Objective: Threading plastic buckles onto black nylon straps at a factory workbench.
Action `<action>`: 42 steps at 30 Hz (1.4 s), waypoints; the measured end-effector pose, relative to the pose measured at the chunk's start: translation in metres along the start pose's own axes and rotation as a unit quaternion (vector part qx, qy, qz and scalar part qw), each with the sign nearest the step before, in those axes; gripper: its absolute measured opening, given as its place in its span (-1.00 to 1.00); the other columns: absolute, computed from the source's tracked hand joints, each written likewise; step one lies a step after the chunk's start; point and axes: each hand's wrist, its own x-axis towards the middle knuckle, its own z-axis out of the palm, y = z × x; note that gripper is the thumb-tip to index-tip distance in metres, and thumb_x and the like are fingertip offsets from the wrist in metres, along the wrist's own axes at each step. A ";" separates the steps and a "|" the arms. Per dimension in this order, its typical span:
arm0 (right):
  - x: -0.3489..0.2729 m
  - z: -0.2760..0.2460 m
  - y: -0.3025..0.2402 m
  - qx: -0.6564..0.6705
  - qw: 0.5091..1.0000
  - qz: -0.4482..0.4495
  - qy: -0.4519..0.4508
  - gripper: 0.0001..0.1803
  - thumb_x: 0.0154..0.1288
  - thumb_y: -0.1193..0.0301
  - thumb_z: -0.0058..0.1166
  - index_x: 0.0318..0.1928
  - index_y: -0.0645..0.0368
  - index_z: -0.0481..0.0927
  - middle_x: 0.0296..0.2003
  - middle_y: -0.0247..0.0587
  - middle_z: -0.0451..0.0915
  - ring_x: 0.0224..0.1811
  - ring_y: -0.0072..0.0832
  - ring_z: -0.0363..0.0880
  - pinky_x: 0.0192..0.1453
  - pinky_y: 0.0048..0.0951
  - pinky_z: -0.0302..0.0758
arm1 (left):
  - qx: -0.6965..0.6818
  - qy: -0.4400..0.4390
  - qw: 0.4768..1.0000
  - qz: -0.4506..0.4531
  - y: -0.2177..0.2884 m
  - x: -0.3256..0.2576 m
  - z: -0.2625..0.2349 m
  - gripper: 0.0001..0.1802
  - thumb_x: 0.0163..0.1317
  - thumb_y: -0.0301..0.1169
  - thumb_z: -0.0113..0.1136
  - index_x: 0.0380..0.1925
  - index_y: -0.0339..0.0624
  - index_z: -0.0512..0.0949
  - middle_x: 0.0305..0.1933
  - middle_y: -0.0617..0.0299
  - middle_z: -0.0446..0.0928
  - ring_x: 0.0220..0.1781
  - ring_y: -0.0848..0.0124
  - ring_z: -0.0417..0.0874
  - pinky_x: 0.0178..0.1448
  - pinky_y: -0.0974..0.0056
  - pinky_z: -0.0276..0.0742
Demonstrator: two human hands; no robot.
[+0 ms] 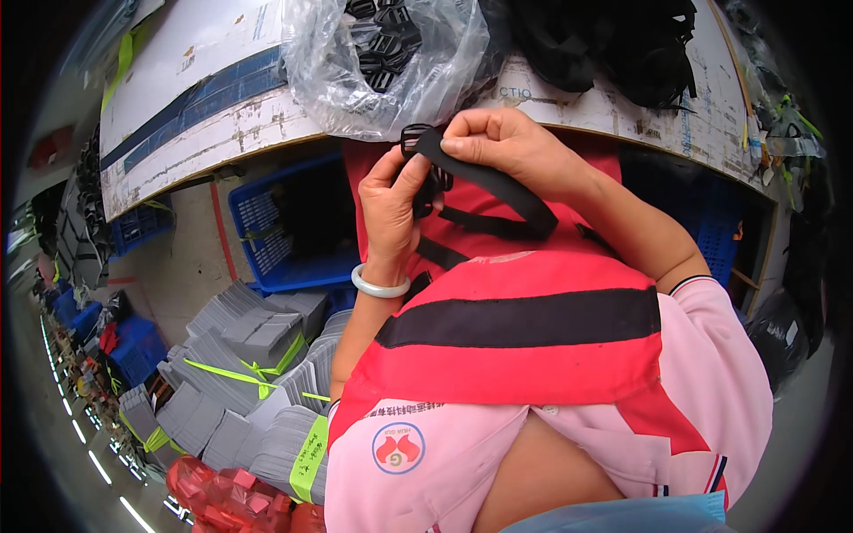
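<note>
My left hand [388, 206], a pale bangle on its wrist, is closed with thumb and forefinger around a black plastic buckle [412, 137] near the table's front edge. My right hand [511, 149] pinches a black webbing strap [520, 202] right beside that buckle. The strap loops down and back over my red apron [524, 258]. More black strap and plastic shows below the left fingers, partly hidden by them. Whether the strap passes through the buckle's bars, I cannot tell.
A clear plastic bag [324, 84] of black buckles [384, 44] lies on the white-covered table [200, 147] ahead. Black straps or fabric [613, 44] are heaped at its right. A blue crate [258, 231] stands below left, near stacked grey pieces [227, 373] tied with green strips.
</note>
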 end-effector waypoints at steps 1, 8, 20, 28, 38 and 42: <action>-0.002 0.001 0.000 0.004 0.999 0.018 -0.030 -0.78 0.42 0.30 0.06 -0.17 0.23 0.57 -0.37 -0.49 0.55 -0.36 -0.82 0.44 -0.30 -0.77 0.37 | 0.004 0.004 1.000 0.024 -0.001 -0.001 0.001 -0.83 0.29 -0.46 0.22 -0.16 -0.30 0.62 -0.40 0.24 0.60 -0.51 0.55 0.55 -0.56 0.47 0.43; -0.006 0.013 -0.001 0.178 0.982 0.057 0.024 -0.80 0.45 0.27 0.01 -0.22 0.16 0.51 -0.59 -0.54 0.43 -0.70 -0.79 0.25 -0.64 -0.72 0.16 | 0.138 0.048 0.984 0.101 -0.009 0.000 0.007 -0.82 0.25 -0.54 0.25 -0.14 -0.28 0.63 -0.29 0.31 0.57 -0.43 0.60 0.55 -0.45 0.51 0.46; 0.014 0.004 0.011 0.195 0.980 0.044 -0.002 -0.79 0.37 0.31 0.14 -0.17 0.20 0.54 -0.47 -0.41 0.55 -0.52 -0.75 0.45 -0.45 -0.73 0.42 | 0.360 0.005 0.875 0.325 -0.005 0.006 -0.005 -0.78 0.22 -0.62 0.23 -0.12 -0.32 0.62 -0.22 0.27 0.60 -0.27 0.57 0.56 -0.23 0.47 0.50; 0.016 0.002 0.014 -0.110 0.985 -0.134 -0.020 -0.90 0.31 0.53 0.14 -0.18 0.24 0.62 -0.21 -0.37 0.54 -0.20 -0.66 0.48 -0.05 -0.67 0.38 | -0.071 -0.036 0.992 -0.095 0.016 -0.001 -0.016 -0.65 0.39 -0.34 0.08 0.07 -0.34 0.50 -0.39 0.25 0.57 -0.54 0.53 0.53 -0.60 0.47 0.42; -0.001 0.012 -0.003 -0.166 0.982 -0.055 0.077 -0.89 0.36 0.46 0.12 -0.26 0.27 0.58 -0.51 -0.40 0.56 -0.63 -0.75 0.42 -0.61 -0.71 0.32 | 0.109 0.123 0.986 0.035 0.011 -0.003 -0.004 -0.76 0.25 -0.45 0.28 -0.12 -0.34 0.65 -0.35 0.27 0.65 -0.50 0.62 0.55 -0.48 0.53 0.42; 0.000 0.011 0.004 -0.175 0.981 -0.013 0.082 -0.78 0.33 0.40 0.14 -0.42 0.23 0.46 -0.61 -0.37 0.51 -0.72 -0.75 0.36 -0.68 -0.69 0.25 | 0.226 0.084 0.958 0.153 0.007 -0.008 0.002 -0.80 0.24 -0.54 0.27 -0.14 -0.35 0.65 -0.32 0.30 0.63 -0.35 0.62 0.55 -0.23 0.54 0.45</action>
